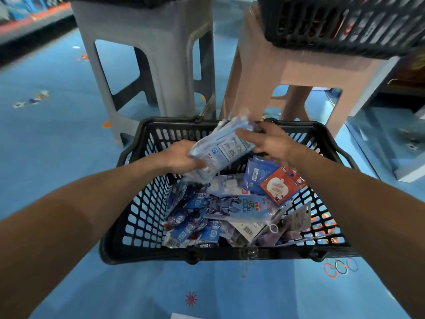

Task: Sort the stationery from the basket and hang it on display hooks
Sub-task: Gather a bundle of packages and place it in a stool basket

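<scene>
Shop: black shopping basket [142, 203] of barcoded stationery packs [230, 210]; second basket [345, 21] on pink stool [264, 65]; grey stool [147, 31].

The left grip [181, 157] and right grip [270, 140] are bare, the forearms [92, 199] seemingly unclothed to the elbow.

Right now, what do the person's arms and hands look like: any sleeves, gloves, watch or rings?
The left arm and right arm are bare to the picture's edge; no sleeve shows. The left hand and right hand wear no gloves. No watch, bracelet or ring is visible.
</scene>
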### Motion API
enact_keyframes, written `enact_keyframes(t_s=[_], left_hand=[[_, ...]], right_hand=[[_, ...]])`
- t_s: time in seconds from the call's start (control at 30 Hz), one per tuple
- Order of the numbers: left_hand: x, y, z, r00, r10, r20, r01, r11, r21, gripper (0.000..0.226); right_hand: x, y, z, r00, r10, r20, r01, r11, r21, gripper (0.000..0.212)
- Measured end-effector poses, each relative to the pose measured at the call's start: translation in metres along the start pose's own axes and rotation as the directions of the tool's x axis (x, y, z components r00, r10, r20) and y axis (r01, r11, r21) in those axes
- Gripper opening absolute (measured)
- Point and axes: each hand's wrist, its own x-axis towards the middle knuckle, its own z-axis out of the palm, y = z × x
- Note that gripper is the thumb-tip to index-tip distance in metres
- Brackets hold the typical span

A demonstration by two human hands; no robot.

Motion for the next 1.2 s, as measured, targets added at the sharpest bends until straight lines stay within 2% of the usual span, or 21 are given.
enact_keyframes(t_s=[0.1, 0.17, 0.23, 0.33, 0.4, 0.53, 0.63, 0.7, 0.77, 0.87, 0.93, 1.0, 1.1, 1.2], left_hand=[[-0.004, -0.005, -0.006, 0.995, -0.092, 0.048, 0.102, 0.955, -0.278, 0.015], [-0.007, -0.004, -0.008, 0.990, -0.100, 0.100, 0.134, 0.895, -0.426, 0.021], [-0.011, 0.001, -0.007, 0.979, -0.088, 0.184, 0.176, 0.819, -0.546, 0.028], [-0.011, 0.005, 0.001, 0.954, -0.065, 0.292, 0.243, 0.735, -0.632, 0.039], [-0.008, 0.007, 0.005, 0.951, -0.085, 0.296, 0.260, 0.737, -0.624, 0.043], [-0.005, 0.009, 0.011, 0.977, -0.106, 0.187, 0.198, 0.786, -0.585, 0.051], [-0.003, 0.017, 0.016, 0.995, -0.099, 0.030, 0.100, 0.865, -0.492, 0.086], [-0.002, 0.024, 0.023, 0.998, -0.055, 0.025, 0.060, 0.900, -0.433, 0.098], [-0.003, 0.027, 0.029, 0.994, -0.035, 0.101, 0.084, 0.846, -0.526, 0.108], [-0.002, 0.025, 0.035, 0.991, -0.047, 0.127, 0.124, 0.691, -0.713, 0.122], [-0.004, 0.026, 0.038, 0.989, -0.051, 0.140, 0.140, 0.649, -0.748, 0.118], [-0.006, 0.028, 0.041, 0.988, -0.065, 0.139, 0.148, 0.658, -0.738, 0.105], [-0.008, 0.026, 0.039, 0.983, -0.029, 0.183, 0.162, 0.619, -0.769, 0.099], [-0.015, 0.028, 0.032, 0.958, 0.100, 0.268, 0.175, 0.538, -0.825, 0.065]], right_hand=[[-0.007, 0.009, -0.008, 0.964, 0.219, 0.151, -0.223, 0.975, 0.011, 0.101], [-0.013, 0.016, -0.006, 0.889, 0.296, 0.348, -0.304, 0.952, -0.035, 0.090], [-0.017, 0.019, 0.006, 0.846, 0.304, 0.438, -0.336, 0.942, -0.004, 0.074], [-0.015, 0.018, 0.027, 0.892, 0.203, 0.405, -0.304, 0.931, 0.202, 0.060], [-0.012, 0.017, 0.032, 0.929, 0.168, 0.330, -0.259, 0.932, 0.255, 0.051], [-0.013, 0.020, 0.035, 0.973, 0.119, 0.200, -0.175, 0.941, 0.291, 0.036], [-0.015, 0.023, 0.040, 0.989, 0.046, 0.139, -0.092, 0.935, 0.341, 0.032], [-0.014, 0.025, 0.045, 0.989, 0.022, 0.149, -0.074, 0.933, 0.352, 0.043], [-0.016, 0.024, 0.052, 0.981, -0.009, 0.194, -0.073, 0.910, 0.408, 0.051], [-0.017, 0.016, 0.061, 0.960, -0.046, 0.276, -0.088, 0.887, 0.454, 0.058], [-0.019, 0.008, 0.067, 0.945, -0.028, 0.326, -0.132, 0.880, 0.457, 0.067], [-0.019, 0.003, 0.069, 0.927, 0.002, 0.375, -0.182, 0.877, 0.445, 0.077], [-0.023, -0.001, 0.061, 0.904, -0.055, 0.423, -0.171, 0.862, 0.477, 0.046], [-0.022, -0.001, 0.055, 0.919, -0.023, 0.393, -0.164, 0.885, 0.436, 0.056]])
